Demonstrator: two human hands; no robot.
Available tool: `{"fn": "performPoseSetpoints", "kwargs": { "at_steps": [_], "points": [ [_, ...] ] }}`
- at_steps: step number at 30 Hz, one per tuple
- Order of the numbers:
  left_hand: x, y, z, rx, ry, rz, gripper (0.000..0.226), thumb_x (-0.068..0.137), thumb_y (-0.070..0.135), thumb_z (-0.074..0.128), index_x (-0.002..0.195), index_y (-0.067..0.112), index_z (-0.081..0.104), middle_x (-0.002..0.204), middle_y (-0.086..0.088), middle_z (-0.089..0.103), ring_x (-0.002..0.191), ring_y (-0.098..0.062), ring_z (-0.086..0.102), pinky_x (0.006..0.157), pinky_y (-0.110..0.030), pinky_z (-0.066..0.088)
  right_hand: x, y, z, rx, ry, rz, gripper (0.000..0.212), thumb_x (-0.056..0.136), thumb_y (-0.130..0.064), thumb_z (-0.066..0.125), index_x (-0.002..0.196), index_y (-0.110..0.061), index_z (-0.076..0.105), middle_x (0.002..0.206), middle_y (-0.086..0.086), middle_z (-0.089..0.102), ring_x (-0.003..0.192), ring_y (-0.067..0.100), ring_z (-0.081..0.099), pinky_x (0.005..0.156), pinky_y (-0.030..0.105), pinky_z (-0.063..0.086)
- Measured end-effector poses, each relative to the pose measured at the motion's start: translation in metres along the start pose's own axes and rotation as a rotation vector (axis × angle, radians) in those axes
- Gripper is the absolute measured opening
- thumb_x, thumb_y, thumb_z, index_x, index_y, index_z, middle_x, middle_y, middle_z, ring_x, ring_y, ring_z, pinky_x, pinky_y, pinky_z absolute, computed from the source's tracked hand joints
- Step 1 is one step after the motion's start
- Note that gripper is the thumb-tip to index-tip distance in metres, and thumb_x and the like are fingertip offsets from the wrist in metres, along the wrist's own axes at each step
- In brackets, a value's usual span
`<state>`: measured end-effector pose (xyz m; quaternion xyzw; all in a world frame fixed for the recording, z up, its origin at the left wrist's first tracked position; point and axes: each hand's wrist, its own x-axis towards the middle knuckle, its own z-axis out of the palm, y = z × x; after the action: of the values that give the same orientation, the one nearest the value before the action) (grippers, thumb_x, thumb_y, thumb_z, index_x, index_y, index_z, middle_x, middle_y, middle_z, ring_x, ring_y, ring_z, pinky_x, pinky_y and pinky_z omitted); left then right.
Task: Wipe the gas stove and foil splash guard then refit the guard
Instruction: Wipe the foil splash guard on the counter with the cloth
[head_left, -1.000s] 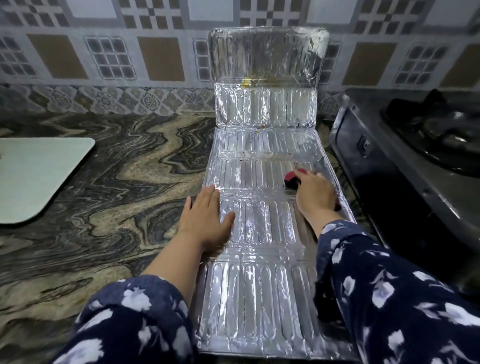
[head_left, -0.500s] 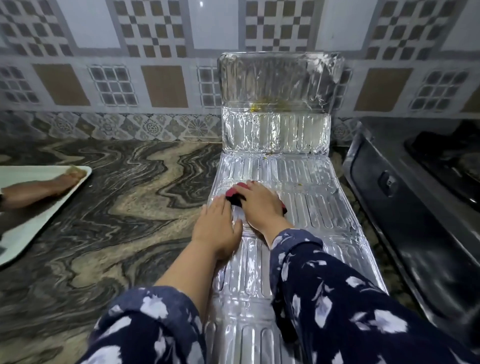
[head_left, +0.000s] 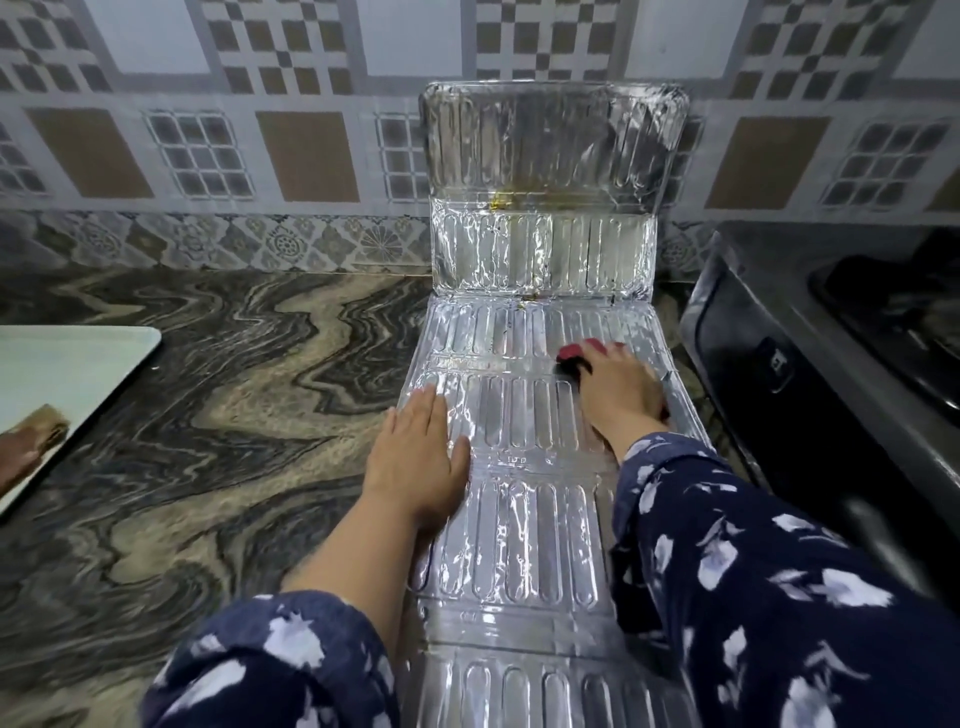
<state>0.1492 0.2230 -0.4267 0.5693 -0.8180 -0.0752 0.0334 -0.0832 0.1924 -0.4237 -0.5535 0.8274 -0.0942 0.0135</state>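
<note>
The ribbed foil splash guard (head_left: 519, 530) lies flat along the marble counter, its far panel propped upright against the tiled wall with a yellow-brown stain on the fold. My left hand (head_left: 415, 457) rests flat and open on the guard's left edge. My right hand (head_left: 618, 389) presses a red and black cloth (head_left: 574, 356) onto the guard near its right edge; most of the cloth is hidden under my fingers. The black gas stove (head_left: 831, 374) stands right of the guard, its burner at the frame's right edge.
A white tray (head_left: 67, 364) sits at the left edge of the counter with a brown object on it, partly cut off. The patterned marble counter (head_left: 234, 415) stretches between tray and guard. The tiled wall runs behind everything.
My right hand slid the cloth from the guard's right side to its left, beside my left hand, then back to the right and farther away. My left hand stayed pressed on the left edge.
</note>
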Motion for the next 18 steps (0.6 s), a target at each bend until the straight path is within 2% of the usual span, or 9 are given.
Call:
{"fn": "performPoseSetpoints", "kwargs": {
  "at_steps": [3, 8, 12, 15, 18],
  "points": [
    [-0.004, 0.001, 0.0, -0.001, 0.02, 0.0, 0.066, 0.1, 0.041, 0.02, 0.155, 0.007, 0.006, 0.164, -0.008, -0.001, 0.151, -0.017, -0.002, 0.122, -0.035, -0.003, 0.005, 0.01, -0.004, 0.028, -0.016, 0.092, 0.052, 0.102, -0.024, 0.03, 0.151, -0.034, 0.018, 0.162, 0.003, 0.011, 0.149, 0.025, 0.013, 0.121, 0.044, 0.013],
    [-0.004, 0.0, 0.002, 0.005, 0.034, 0.009, 0.066, 0.1, 0.042, 0.02, 0.155, 0.008, 0.005, 0.164, -0.007, -0.002, 0.151, -0.017, -0.003, 0.122, -0.035, -0.005, 0.026, -0.015, 0.001, 0.056, 0.006, 0.09, 0.051, 0.099, -0.023, 0.038, 0.149, -0.032, 0.028, 0.159, 0.009, 0.022, 0.146, 0.03, 0.019, 0.119, 0.046, 0.018],
    [-0.003, 0.0, 0.004, 0.014, 0.038, 0.002, 0.067, 0.1, 0.043, 0.02, 0.155, 0.008, 0.005, 0.164, -0.007, -0.002, 0.151, -0.016, -0.003, 0.123, -0.036, -0.004, 0.034, -0.071, 0.01, 0.063, -0.037, -0.052, 0.057, 0.097, -0.018, 0.043, 0.148, -0.037, 0.028, 0.16, 0.009, 0.018, 0.147, 0.033, 0.016, 0.116, 0.05, 0.027],
    [-0.004, 0.001, 0.005, 0.029, 0.039, -0.004, 0.067, 0.1, 0.044, 0.019, 0.155, 0.009, 0.004, 0.164, -0.005, -0.002, 0.151, -0.014, -0.003, 0.123, -0.037, -0.003, 0.029, -0.11, 0.014, 0.071, -0.06, -0.237, 0.053, 0.097, -0.017, 0.041, 0.146, -0.036, 0.033, 0.158, 0.01, 0.024, 0.145, 0.03, 0.024, 0.118, 0.046, 0.023],
    [-0.004, 0.001, 0.004, 0.041, 0.03, -0.011, 0.066, 0.1, 0.044, 0.018, 0.155, 0.01, 0.003, 0.164, -0.004, -0.004, 0.151, -0.014, -0.004, 0.123, -0.036, -0.003, 0.027, -0.116, 0.015, 0.067, -0.07, -0.382, 0.048, 0.101, -0.023, 0.034, 0.146, -0.04, 0.031, 0.159, 0.005, 0.025, 0.145, 0.027, 0.025, 0.118, 0.044, 0.023]
  ]
}}
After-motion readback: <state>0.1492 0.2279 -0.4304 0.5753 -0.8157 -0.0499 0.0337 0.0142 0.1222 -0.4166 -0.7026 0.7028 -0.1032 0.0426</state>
